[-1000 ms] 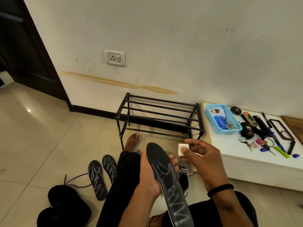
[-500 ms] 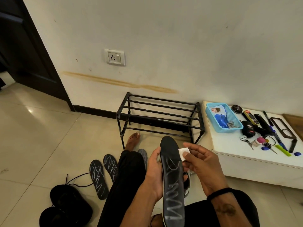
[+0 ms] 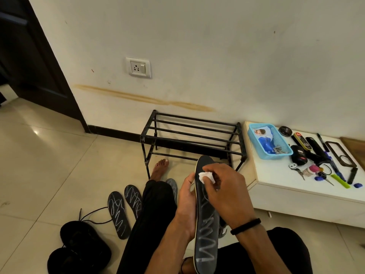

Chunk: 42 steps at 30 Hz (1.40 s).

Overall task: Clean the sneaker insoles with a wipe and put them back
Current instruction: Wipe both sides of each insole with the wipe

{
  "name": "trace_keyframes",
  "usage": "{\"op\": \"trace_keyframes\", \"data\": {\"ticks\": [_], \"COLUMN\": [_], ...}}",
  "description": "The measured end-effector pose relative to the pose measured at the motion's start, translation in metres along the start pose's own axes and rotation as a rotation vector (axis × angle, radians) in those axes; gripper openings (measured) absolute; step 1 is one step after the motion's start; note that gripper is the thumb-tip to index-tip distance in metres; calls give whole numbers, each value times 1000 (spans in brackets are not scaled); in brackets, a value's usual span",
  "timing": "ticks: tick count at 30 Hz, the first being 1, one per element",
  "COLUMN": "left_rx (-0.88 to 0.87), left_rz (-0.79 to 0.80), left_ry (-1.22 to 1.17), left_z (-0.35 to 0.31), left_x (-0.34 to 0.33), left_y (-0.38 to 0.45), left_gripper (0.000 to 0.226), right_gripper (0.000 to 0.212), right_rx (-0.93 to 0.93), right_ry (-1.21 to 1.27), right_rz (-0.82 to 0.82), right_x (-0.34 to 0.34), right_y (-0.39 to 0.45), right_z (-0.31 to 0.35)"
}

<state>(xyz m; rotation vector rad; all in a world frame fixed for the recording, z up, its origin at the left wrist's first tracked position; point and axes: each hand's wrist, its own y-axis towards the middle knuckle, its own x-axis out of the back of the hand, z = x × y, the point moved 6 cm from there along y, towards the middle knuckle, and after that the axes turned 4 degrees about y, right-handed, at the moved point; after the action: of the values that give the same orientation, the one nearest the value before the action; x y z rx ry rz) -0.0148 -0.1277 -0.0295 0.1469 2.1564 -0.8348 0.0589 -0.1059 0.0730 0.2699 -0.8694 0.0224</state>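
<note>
Two hands work on one insole (image 3: 206, 214): your left hand (image 3: 186, 202) has its grip wrapped round the insole's left edge, holding it lengthwise with the toe end away from you. Your right hand (image 3: 227, 189) pinches a white wipe (image 3: 206, 177) against the upper part, near the toe. Left of your left grip, two more insoles (image 3: 126, 206) lie on the floor, with what looks like dark sneakers (image 3: 83, 246) nearer you.

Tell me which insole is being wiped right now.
The insole held up in the left hand, with the right hand pressing the wipe on it; the others lie on the floor.
</note>
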Motion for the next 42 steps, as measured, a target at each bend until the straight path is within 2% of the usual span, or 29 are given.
{"op": "trace_keyframes", "data": {"ticks": [2, 6, 11, 18, 24, 32, 37, 42], "left_rx": [3, 14, 14, 65, 38, 27, 29, 75], "left_rz": [-1, -17, -10, 36, 24, 30, 23, 85], "left_ry": [-31, -101, -153, -109, -60, 6, -50, -135], "left_z": [0, -1, -2, -4, -1, 2, -1, -2], "left_x": [0, 2, -1, -6, -4, -4, 4, -5], "left_y": [1, 3, 0, -2, -5, -4, -1, 1], "left_gripper": [62, 62, 63, 74, 70, 64, 73, 85], "right_gripper": [24, 18, 16, 22, 22, 22, 22, 23], "right_rx": [60, 140, 162, 142, 136, 158, 148, 96], "right_ry": [-112, -172, -125, -55, -53, -117, -74, -19], "right_rz": [7, 32, 77, 191, 38, -74, 37, 213], "right_x": [-7, -18, -18, -9, -3, -3, -10, -4], "right_y": [3, 1, -9, -42, -23, 5, -22, -50], "right_z": [5, 13, 15, 15, 11, 9, 10, 7]}}
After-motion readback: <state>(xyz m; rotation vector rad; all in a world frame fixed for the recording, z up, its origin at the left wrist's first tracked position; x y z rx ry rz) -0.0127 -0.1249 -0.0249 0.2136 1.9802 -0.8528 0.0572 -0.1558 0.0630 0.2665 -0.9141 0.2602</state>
